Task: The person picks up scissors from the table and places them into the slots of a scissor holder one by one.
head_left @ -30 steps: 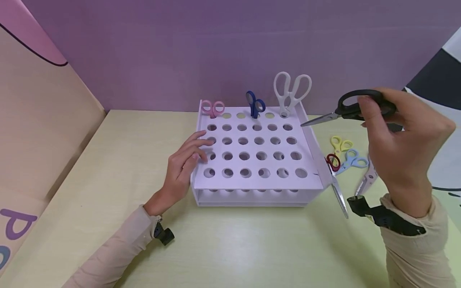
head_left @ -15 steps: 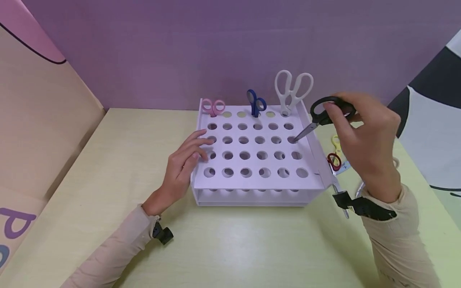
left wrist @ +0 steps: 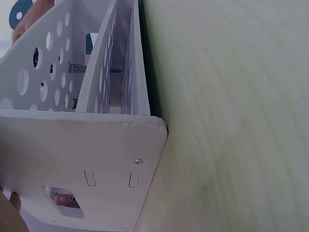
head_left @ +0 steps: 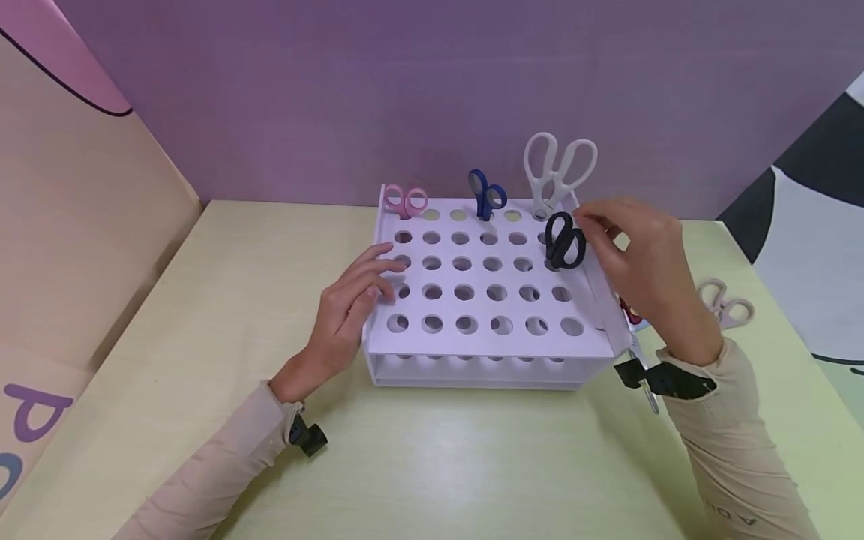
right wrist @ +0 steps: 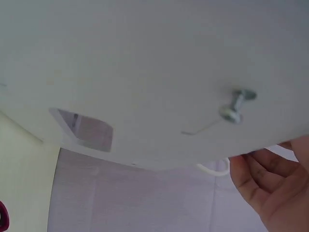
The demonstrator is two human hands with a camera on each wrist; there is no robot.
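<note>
In the head view, a white rack with rows of round holes stands on the table. My left hand rests on its left edge with fingers spread over the top board. Black-handled scissors stand in a rightmost hole, blades down and out of sight. My right hand is just to the right of their handles, fingertips close to the loops and fingers loosely bent. In the right wrist view, that hand shows beyond the rack's side wall, with no scissors visible between its fingers.
Pink scissors, blue scissors and large white scissors stand in the rack's back row. Pale pink-handled scissors and red-handled scissors lie on the table right of the rack, partly hidden by my right arm. A purple wall rises behind.
My right hand has brought the black-handled scissors left from the rack's right side and lowered them into a hole; its fingers have come off the loops. My left hand has stayed put.
</note>
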